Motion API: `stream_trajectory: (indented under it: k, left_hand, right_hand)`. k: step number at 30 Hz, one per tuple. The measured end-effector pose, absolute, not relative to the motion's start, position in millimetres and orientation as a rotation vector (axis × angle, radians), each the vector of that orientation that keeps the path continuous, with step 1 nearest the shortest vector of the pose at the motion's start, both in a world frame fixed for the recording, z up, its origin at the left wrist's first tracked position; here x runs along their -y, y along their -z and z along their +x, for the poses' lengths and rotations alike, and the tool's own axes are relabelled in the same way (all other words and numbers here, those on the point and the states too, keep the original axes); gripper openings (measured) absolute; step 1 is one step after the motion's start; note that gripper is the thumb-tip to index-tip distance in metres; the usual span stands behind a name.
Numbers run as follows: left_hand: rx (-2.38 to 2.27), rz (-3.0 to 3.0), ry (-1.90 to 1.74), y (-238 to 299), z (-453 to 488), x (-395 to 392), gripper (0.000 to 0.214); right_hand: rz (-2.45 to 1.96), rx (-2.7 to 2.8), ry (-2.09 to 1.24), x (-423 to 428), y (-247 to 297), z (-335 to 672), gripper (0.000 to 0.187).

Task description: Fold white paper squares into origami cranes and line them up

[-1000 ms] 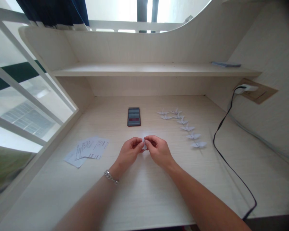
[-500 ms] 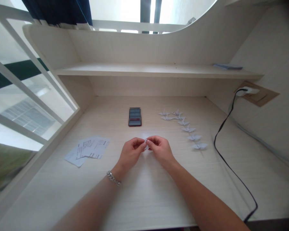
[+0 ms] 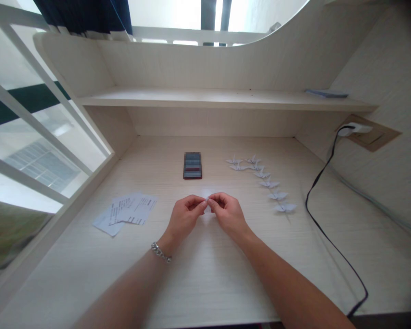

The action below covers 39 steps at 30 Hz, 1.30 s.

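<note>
Between my two hands is a small piece of folded white paper (image 3: 208, 208), mostly covered by my fingers. My left hand (image 3: 187, 213) pinches it from the left with thumb and forefinger. From the right, my right hand (image 3: 227, 209) pinches it the same way, and the two thumb tips nearly meet. The exact shape of the folds cannot be made out. To the right of my hands, several folded white paper cranes (image 3: 269, 184) stand in a curved row on the desk.
Printed paper sheets (image 3: 133, 210) lie overlapping at the left. A dark, pixelated rectangular object (image 3: 192, 166) lies beyond my hands. A black cable (image 3: 311, 189) runs from the wall socket (image 3: 375, 136) down the right side. Above the desk (image 3: 205, 278) spans a shelf (image 3: 205, 97).
Both hands stay in nearly the same place, still pinching the paper, with only a slight shift of the fingers. The whole view has moved a little.
</note>
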State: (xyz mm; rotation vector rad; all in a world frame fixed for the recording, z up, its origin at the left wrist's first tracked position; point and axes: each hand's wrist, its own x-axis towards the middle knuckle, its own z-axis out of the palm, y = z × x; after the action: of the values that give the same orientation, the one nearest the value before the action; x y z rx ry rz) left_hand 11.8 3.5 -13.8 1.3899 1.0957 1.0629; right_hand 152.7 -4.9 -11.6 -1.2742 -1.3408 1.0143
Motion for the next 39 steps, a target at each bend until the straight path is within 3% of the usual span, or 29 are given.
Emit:
stream_trajectory:
  k: [16, 27, 39]
  left_hand:
    - [-1.150, 1.564, -1.017, 5, 12, -2, 0.025]
    - [-1.148, 1.405, -1.117, 11, 12, -5, 0.025]
    - [-1.098, 1.287, -1.137, 9, 11, -5, 0.022]
  right_hand:
    - [-1.252, 1.334, -1.015, 5, 14, 153, 0.017]
    - [-1.102, 1.209, -1.323, 6, 14, 148, 0.027]
    - [-1.150, 1.387, -1.101, 14, 8, 147, 0.014]
